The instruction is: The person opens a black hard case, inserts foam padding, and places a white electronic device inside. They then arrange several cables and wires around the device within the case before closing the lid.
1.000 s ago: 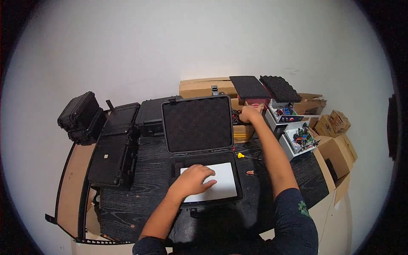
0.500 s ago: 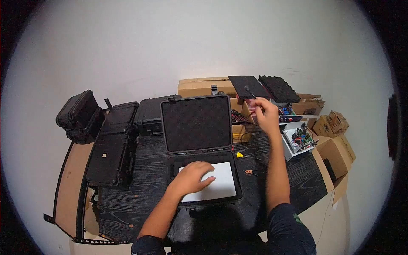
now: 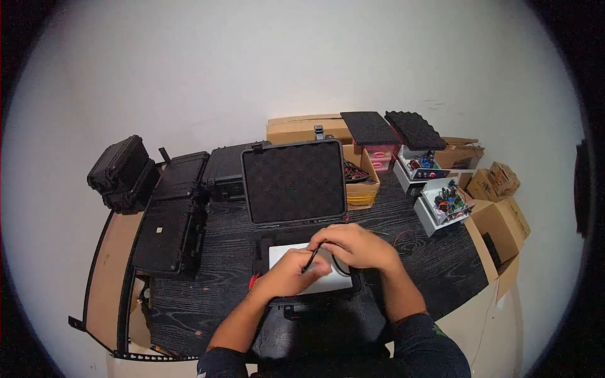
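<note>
An open black hard case (image 3: 249,208) lies in front of me, its raised lid lined with dark foam (image 3: 295,183). In its base sits a flat white panel (image 3: 282,252). Over the panel my left hand (image 3: 291,274) is closed on a black cable (image 3: 340,269). My right hand (image 3: 362,247) pinches the same cable just above and to the right, and a loop hangs between the two. Something red (image 3: 254,280), perhaps a clip or cable end, shows beside my left wrist. My fingers partly cover the panel and cable.
Black cases (image 3: 165,236) stand at left, two more stacked (image 3: 123,173) behind. At the back are a cardboard box of cables (image 3: 359,183) and a pink drawer unit (image 3: 380,156). White boxes with exposed electronics (image 3: 446,205) stand right, beside an open cardboard box (image 3: 498,227).
My right hand has come down from the back right, bringing the black cable over the panel. My left hand, earlier resting on the panel, now grips the cable. A red piece appears at left.
</note>
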